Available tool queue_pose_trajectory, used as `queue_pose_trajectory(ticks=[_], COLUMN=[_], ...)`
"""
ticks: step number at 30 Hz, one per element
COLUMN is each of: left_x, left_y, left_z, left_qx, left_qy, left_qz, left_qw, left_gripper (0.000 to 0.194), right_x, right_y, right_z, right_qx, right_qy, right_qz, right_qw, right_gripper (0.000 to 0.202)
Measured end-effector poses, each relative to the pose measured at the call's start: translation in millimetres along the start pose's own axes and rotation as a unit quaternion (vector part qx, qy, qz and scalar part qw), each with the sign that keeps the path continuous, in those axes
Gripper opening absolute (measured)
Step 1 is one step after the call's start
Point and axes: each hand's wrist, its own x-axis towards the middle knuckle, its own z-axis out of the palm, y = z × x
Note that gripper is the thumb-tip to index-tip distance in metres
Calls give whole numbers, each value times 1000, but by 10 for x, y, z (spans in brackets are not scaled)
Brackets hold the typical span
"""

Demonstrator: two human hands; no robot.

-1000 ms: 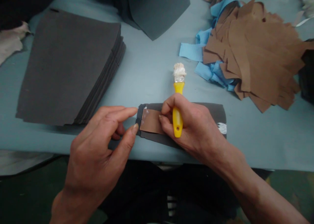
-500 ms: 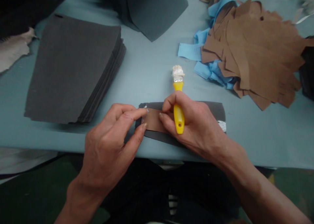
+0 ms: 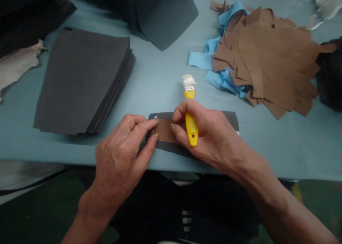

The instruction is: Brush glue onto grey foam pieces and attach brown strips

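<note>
A brown strip (image 3: 165, 131) lies across a dark grey piece (image 3: 173, 148) near the table's front edge. My left hand (image 3: 124, 147) has its thumb and index fingertips on the strip's left end, a small gap between them. In my right hand (image 3: 211, 133) is a yellow-handled brush (image 3: 191, 130), its bristles coated white and pointing away from me. The right thumb and fingertips also touch the brown strip, and this hand hides the strip's right part. White residue shows at the grey piece's right end.
On the left stands a stack of dark grey sheets (image 3: 82, 80). More dark sheets (image 3: 165, 15) lie at the back. Brown pieces (image 3: 278, 58) are heaped at the right over light blue scraps (image 3: 200, 60). A pale ragged piece (image 3: 21, 64) is at the far left.
The view has shifted slightly, so the table items appear moved. Both hands stay at the brown strip, and its left end now looks flatter against the grey piece.
</note>
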Motion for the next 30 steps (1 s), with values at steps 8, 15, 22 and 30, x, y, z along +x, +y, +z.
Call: queue_pose_trajectory(ticks=[8,15,22,30], left_x=[-2,-12,-19,-63], left_y=[-11,-34,-74,-89], left_z=[14,42,96,38], left_qx=[3,24,30,79], left_qy=[-3,15,33,-22], left_qz=[-2,7,-2,-23], left_qw=[1000,1000,999,996], left_gripper=[27,26,27,32], right_x=[-126,-371,-632,-748], right_y=[-79,-32,69,306], right_z=[-239,-395,-489,-539], right_qx=[-51,-87,-103,-41], right_qy=[-1,2,39,84], right_qz=[5,18,48,132], right_qw=[999,996,993,987], right_gripper=[11,11,10,7])
